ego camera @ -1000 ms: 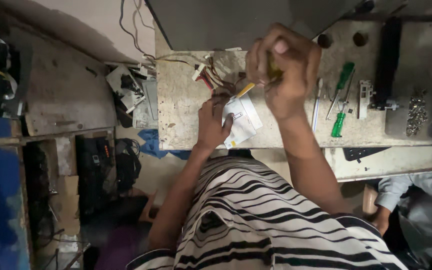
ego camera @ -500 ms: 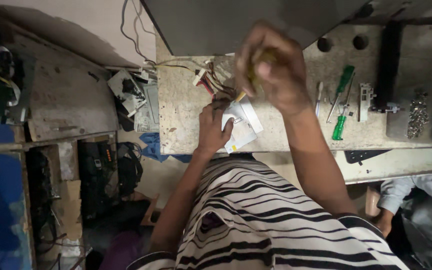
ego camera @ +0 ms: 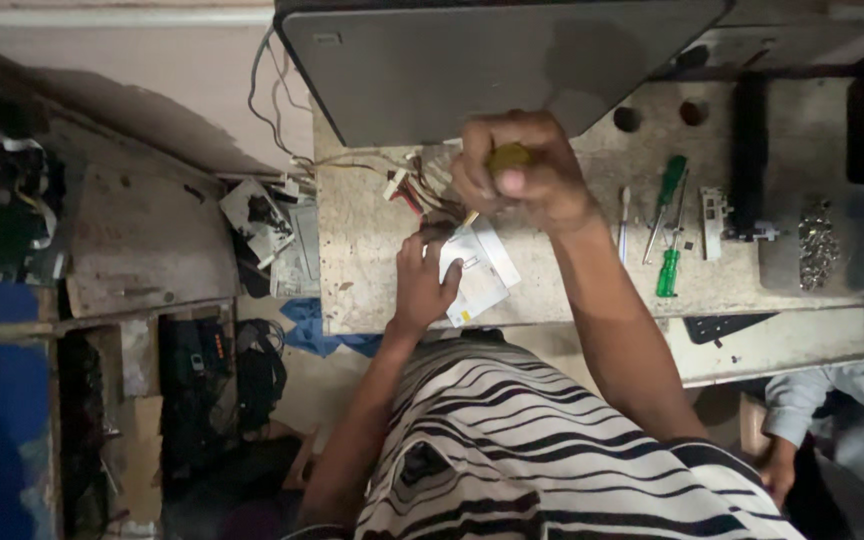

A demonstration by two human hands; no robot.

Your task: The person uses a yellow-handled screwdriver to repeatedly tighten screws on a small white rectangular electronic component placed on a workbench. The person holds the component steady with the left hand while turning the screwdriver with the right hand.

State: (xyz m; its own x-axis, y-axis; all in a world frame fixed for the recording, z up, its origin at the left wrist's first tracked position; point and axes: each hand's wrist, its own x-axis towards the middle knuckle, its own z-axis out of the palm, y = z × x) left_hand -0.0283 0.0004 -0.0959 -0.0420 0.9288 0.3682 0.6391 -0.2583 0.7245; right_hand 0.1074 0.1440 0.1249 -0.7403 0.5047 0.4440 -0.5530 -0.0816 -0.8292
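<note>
My right hand point(ego camera: 522, 180) grips a yellow-handled screwdriver point(ego camera: 507, 157), its shaft pointing down at a small white electrical part point(ego camera: 480, 270) on the worn workbench point(ego camera: 362, 260). My left hand point(ego camera: 422, 282) rests on that white part and steadies it from the left. A bundle of red, yellow and white wires with connectors point(ego camera: 407, 185) lies just behind the part, under my right hand.
A large dark grey panel point(ego camera: 492, 60) stands at the back of the bench. Two green-handled screwdrivers point(ego camera: 669, 230), a thin metal tool and a clear tub of screws point(ego camera: 817, 240) lie to the right. Scrap boards and parts crowd the left side. Another person's sleeve and hand point(ego camera: 802, 430) show at lower right.
My right hand with the screwdriver has shifted left and slightly down over the white part. The left hand stays on the part. The view has tilted a little.
</note>
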